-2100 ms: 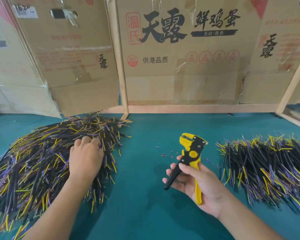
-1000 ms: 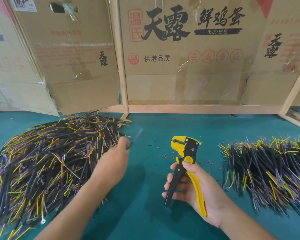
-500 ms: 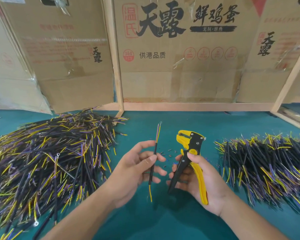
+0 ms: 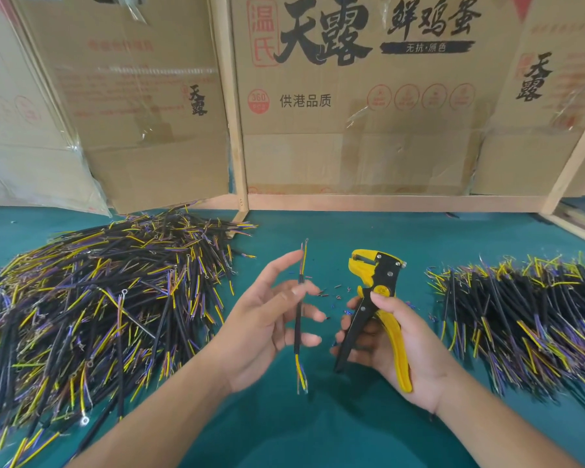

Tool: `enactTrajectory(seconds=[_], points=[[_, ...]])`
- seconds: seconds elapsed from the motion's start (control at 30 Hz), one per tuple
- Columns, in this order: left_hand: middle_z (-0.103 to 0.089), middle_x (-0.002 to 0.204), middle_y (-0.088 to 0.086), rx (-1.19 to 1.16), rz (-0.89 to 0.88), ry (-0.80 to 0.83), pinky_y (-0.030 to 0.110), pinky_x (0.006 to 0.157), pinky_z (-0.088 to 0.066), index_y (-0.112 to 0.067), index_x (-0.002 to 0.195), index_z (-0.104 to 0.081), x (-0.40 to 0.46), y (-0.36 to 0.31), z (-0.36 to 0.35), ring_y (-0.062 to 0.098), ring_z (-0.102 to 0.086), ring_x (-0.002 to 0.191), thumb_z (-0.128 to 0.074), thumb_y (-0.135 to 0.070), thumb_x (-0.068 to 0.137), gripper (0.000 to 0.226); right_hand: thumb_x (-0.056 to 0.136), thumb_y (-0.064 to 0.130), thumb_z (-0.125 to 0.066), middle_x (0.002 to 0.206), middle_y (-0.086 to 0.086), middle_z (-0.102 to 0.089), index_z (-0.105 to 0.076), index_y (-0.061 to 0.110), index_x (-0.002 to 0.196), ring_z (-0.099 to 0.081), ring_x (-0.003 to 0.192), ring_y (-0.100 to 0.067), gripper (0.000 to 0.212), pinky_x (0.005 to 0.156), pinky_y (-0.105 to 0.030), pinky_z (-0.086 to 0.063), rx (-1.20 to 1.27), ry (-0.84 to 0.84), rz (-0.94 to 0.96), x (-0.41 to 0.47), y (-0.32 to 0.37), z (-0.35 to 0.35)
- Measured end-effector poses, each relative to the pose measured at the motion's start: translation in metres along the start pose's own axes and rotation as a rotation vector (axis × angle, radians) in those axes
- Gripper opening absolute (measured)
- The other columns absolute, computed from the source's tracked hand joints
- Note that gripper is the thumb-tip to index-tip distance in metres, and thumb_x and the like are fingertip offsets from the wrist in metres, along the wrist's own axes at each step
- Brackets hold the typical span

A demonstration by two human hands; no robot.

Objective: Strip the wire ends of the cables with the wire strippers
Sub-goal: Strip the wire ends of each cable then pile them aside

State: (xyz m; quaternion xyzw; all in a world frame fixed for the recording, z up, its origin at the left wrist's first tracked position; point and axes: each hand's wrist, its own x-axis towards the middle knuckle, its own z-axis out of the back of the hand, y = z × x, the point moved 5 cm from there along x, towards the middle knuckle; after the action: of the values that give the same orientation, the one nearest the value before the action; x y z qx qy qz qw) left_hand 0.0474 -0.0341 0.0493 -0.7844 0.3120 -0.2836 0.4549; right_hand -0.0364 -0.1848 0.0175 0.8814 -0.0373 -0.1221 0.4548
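Note:
My left hand (image 4: 267, 322) holds one short black cable (image 4: 298, 329) upright between thumb and fingers, with the index finger stretched upward. Yellow and purple wires stick out of both cable ends. My right hand (image 4: 392, 346) grips the yellow-and-black wire strippers (image 4: 374, 298) by the handles, jaws pointing up and away from me. The stripper jaws stand a short way right of the cable's top end and do not touch it. A large heap of the same cables (image 4: 92, 305) lies at the left, and a second pile (image 4: 527, 315) lies at the right.
The table has a green cover (image 4: 318, 434). Small bits of stripped insulation (image 4: 335, 295) lie between my hands. Cardboard boxes (image 4: 352, 96) and a wooden frame (image 4: 230, 106) wall off the back of the table.
My left hand left the left heap with one cable and brought it to the middle beside the strippers. Since half a second ago both hands have barely shifted.

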Motion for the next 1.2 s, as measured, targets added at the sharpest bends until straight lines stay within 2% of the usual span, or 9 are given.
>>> enactTrajectory(seconds=[0.27,0.4,0.53,0.6,0.7,0.8,0.97,1.1,1.2], points=[[-0.062,0.088,0.007,0.177,-0.056,-0.124,0.024,0.039,-0.042,-0.029,0.127,-0.060,0.003,-0.003,0.012,0.019,-0.056,0.054,-0.052,-0.015,0.100,0.031,0.077,0.035,-0.065,0.085,-0.024,-0.062,-0.068,0.003,0.099,-0.066,0.074,-0.038,0.039,0.070,-0.051,-0.059,-0.015,0.014,-0.020,0.000,-0.001,-0.003],[-0.071,0.104,0.014,0.101,-0.041,-0.175,0.027,0.049,-0.051,-0.015,0.102,-0.073,0.002,-0.005,0.015,0.024,-0.066,0.064,-0.033,-0.003,0.102,0.042,0.081,0.035,-0.063,0.085,-0.024,-0.062,-0.068,0.003,0.097,-0.066,0.075,-0.038,0.036,0.070,-0.050,-0.059,-0.014,0.025,-0.027,0.000,-0.002,-0.002],[-0.071,0.117,0.016,0.063,-0.011,-0.144,0.027,0.064,-0.058,-0.002,0.116,-0.065,0.004,-0.004,0.017,0.026,-0.072,0.082,-0.041,0.000,0.102,0.028,0.083,0.035,-0.062,0.085,-0.023,-0.062,-0.067,0.003,0.100,-0.065,0.075,-0.038,0.037,0.071,-0.051,-0.059,-0.002,0.026,-0.028,-0.001,-0.001,-0.002],[-0.072,0.098,0.017,0.134,-0.025,-0.155,0.027,0.058,-0.056,-0.001,0.107,-0.066,0.004,-0.003,0.015,0.023,-0.068,0.069,-0.060,-0.013,0.094,0.019,0.082,0.035,-0.062,0.085,-0.023,-0.062,-0.065,0.002,0.103,-0.065,0.076,-0.038,0.039,0.072,-0.051,-0.059,-0.004,0.021,-0.029,-0.001,-0.001,-0.002],[-0.052,0.057,0.009,0.461,-0.032,-0.275,0.023,0.043,-0.035,-0.012,0.075,-0.070,0.004,-0.003,0.021,0.019,-0.042,0.042,-0.063,-0.048,0.086,0.039,0.081,0.035,-0.063,0.085,-0.023,-0.062,-0.064,0.002,0.103,-0.066,0.076,-0.039,0.040,0.072,-0.052,-0.059,-0.002,0.022,-0.027,-0.001,0.000,-0.002],[-0.034,0.051,0.005,0.631,-0.026,-0.301,0.034,0.052,-0.020,-0.013,0.067,-0.072,0.006,-0.003,0.027,0.019,-0.025,0.050,-0.064,-0.053,0.088,0.047,0.081,0.035,-0.063,0.084,-0.023,-0.062,-0.065,0.002,0.101,-0.066,0.076,-0.039,0.038,0.072,-0.052,-0.059,-0.003,0.020,-0.030,-0.001,0.000,-0.002],[-0.061,0.084,0.030,0.584,-0.082,-0.254,0.044,0.074,-0.035,-0.013,0.068,-0.076,0.006,-0.006,0.020,0.018,-0.045,0.067,-0.055,-0.047,0.080,0.041,0.080,0.034,-0.063,0.083,-0.023,-0.061,-0.066,0.003,0.099,-0.066,0.075,-0.038,0.037,0.070,-0.051,-0.059,-0.003,0.018,-0.038,-0.002,0.000,-0.004],[-0.061,0.068,0.009,0.540,-0.119,-0.193,0.033,0.072,-0.039,-0.012,0.060,-0.069,0.006,-0.008,0.021,0.018,-0.050,0.067,-0.045,-0.060,0.089,0.061,0.080,0.034,-0.063,0.085,-0.024,-0.060,-0.066,0.002,0.101,-0.065,0.075,-0.039,0.038,0.071,-0.052,-0.059,0.008,0.030,-0.045,-0.003,0.000,-0.004],[-0.059,0.066,0.007,0.562,-0.165,-0.214,0.023,0.066,-0.041,-0.014,0.070,-0.072,0.006,-0.010,0.022,0.017,-0.052,0.063,-0.050,-0.049,0.095,0.048,0.078,0.034,-0.065,0.086,-0.024,-0.060,-0.065,0.001,0.102,-0.065,0.075,-0.039,0.041,0.072,-0.053,-0.059,0.015,0.033,-0.050,-0.003,-0.001,-0.004]])
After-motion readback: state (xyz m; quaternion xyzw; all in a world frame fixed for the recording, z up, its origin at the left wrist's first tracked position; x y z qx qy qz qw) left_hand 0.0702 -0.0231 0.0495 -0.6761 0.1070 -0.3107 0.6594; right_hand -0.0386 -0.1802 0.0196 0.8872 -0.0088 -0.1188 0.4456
